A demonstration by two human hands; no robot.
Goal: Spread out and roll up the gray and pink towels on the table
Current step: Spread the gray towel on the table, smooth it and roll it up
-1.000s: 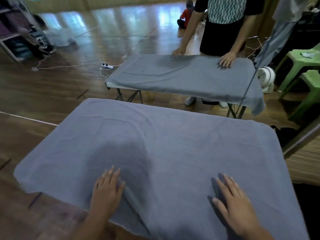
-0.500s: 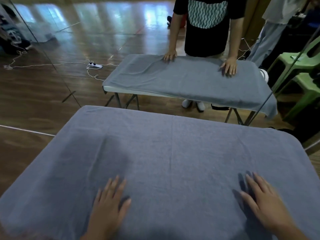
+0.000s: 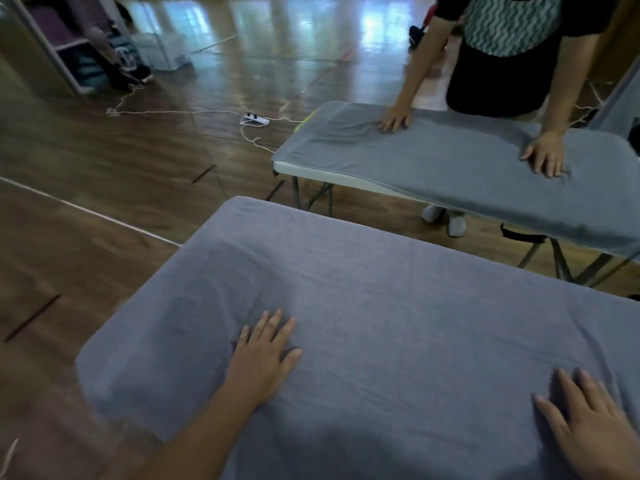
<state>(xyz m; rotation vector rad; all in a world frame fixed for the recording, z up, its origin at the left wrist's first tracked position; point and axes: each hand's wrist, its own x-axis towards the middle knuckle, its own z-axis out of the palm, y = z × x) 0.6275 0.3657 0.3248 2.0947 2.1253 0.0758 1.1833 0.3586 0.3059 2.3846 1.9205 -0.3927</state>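
Wooden floor (image 3: pixel 104 202) upper left, gray towel (image 3: pixel 381 306) spread flat below, our left hand (image 3: pixel 263 355) lower centre and right hand (image 3: pixel 588 427) lower right, both hands flat on it, fingers splayed.

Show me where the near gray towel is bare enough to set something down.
The widest bare stretch of the gray towel runs between the left hand and the right hand and on to its far edge. A smaller patch lies left of the left hand. The near right corner is taken by the right hand.

Two gray towels (image 3: pixel 398 306) (image 3: pixel 450 164), four hands (image 3: pixel 263 358) (image 3: pixel 588 431) (image 3: pixel 394 117) (image 3: pixel 545 155), one visible folding table (image 3: pixel 346 177), one power strip (image 3: pixel 254 119).
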